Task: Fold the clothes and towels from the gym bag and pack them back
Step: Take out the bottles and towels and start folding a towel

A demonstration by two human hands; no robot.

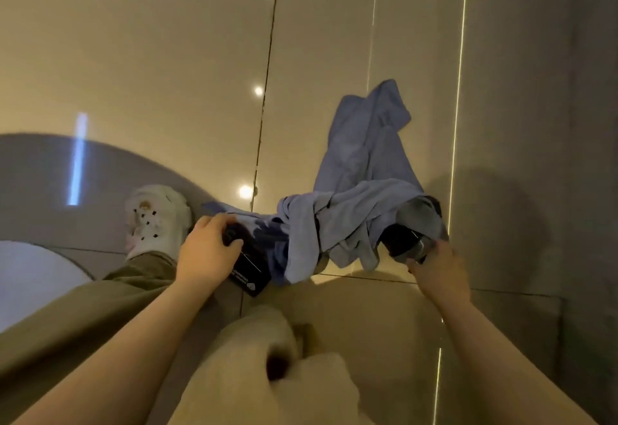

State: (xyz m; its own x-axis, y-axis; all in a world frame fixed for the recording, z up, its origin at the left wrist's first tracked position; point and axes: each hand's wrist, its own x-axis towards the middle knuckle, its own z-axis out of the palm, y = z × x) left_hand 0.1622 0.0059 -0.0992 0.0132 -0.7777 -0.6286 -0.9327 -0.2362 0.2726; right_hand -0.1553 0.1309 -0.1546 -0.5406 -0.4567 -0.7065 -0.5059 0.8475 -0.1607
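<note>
A dark gym bag [249, 267] lies on the glossy floor, mostly covered by crumpled light-blue cloth [361, 170] that spills out of it and away from me. My left hand [207, 247] grips the bag's left end, near a dark tag with white print. My right hand [434, 267] grips the bag's right end [406, 240], where dark and grey fabric shows under the blue cloth. The bag's opening is hidden by the cloth.
Beige floor tiles [167, 57] with dark seams and light reflections stretch ahead. My left leg in olive trousers ends in a white clog [155, 220]. A fluffy cream item [267, 364] lies close in front of me. A grey curved mat [50, 174] is at left.
</note>
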